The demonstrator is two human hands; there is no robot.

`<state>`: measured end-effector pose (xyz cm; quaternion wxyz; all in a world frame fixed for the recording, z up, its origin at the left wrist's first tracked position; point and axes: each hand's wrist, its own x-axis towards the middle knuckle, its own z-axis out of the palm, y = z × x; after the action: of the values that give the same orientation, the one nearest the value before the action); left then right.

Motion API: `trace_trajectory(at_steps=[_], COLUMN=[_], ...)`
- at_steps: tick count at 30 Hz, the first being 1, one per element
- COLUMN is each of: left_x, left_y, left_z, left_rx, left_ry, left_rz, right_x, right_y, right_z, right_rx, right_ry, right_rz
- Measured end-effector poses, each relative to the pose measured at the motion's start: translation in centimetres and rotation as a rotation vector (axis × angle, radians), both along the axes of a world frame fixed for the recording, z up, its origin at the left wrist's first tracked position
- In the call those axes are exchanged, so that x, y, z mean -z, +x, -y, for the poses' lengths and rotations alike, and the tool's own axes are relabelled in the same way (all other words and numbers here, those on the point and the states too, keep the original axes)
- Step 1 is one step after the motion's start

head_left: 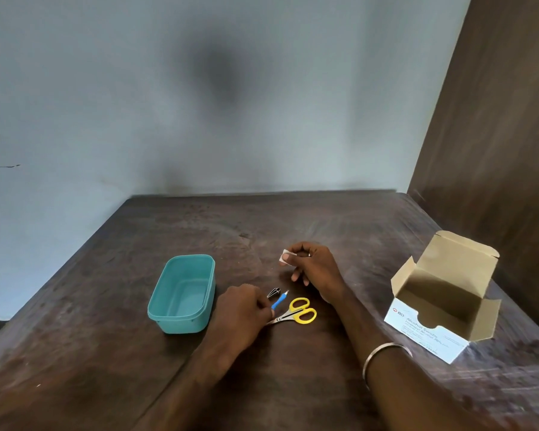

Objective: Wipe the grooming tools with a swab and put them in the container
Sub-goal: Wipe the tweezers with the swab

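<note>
We find the swab [284, 256], a small white square, pinched between thumb and curled forefinger of the right hand [311, 269], held off the table [106, 353] beyond and to the right of the scissors; the remaining fingers of that hand hang loosely curled beneath it. The yellow-handled scissors [296, 313] lie flat on the table, blades pointing left toward the left hand [241, 312]. That hand rests knuckles up with its fingers curled down at the blade tips and at the near end of the blue-handled tool [279, 301]; we cannot tell whether it actually grips either one or merely touches them. The blue-handled tool lies just beyond the scissors, its pale tip pointing away. Just beyond that, to the left of its tip, sits a small dark metal tool [274, 292], apart from both hands. The teal container [181, 320] stands open to the left of the scissors, on the far side of the left hand, with nothing visible inside. Well to the right of the scissors stands the alcohol swab box [430, 334], flaps open. A metal bangle [383, 353] circles the right wrist.
</note>
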<state>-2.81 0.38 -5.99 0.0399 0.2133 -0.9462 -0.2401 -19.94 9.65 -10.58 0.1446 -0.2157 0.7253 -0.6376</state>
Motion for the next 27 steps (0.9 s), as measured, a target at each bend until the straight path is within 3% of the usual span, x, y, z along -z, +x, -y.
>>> trace_trajectory(at_steps=[4, 11, 18, 23, 27], left_x=[0.0, 1.2, 3.3, 4.2, 4.7], left_y=[-0.6, -4.2, -8.0, -8.3, -8.3], left_z=[-0.1, 0.2, 2.0, 2.7, 3.6], left_rx=[-0.087, -0.157, -0.223, -0.142, -0.136], left_ry=[0.03, 0.333, 0.283, 0.203, 0.259], left_rz=[-0.234, -0.483, -0.517, -0.544, -0.55], right_x=[-0.2, -0.3, -0.2, -0.4, -0.7], right_y=[-0.2, -0.7, -1.0, -0.9, -0.7], right_z=[0.1, 0.3, 0.7, 1.0, 1.0], right_rx=[-0.01, -0.011, -0.008, 0.052, 0.093], right_ry=[0.008, 0.025, -0.028, -0.007, -0.066], right_rz=[0.033, 0.062, 0.137, 0.156, 0.196])
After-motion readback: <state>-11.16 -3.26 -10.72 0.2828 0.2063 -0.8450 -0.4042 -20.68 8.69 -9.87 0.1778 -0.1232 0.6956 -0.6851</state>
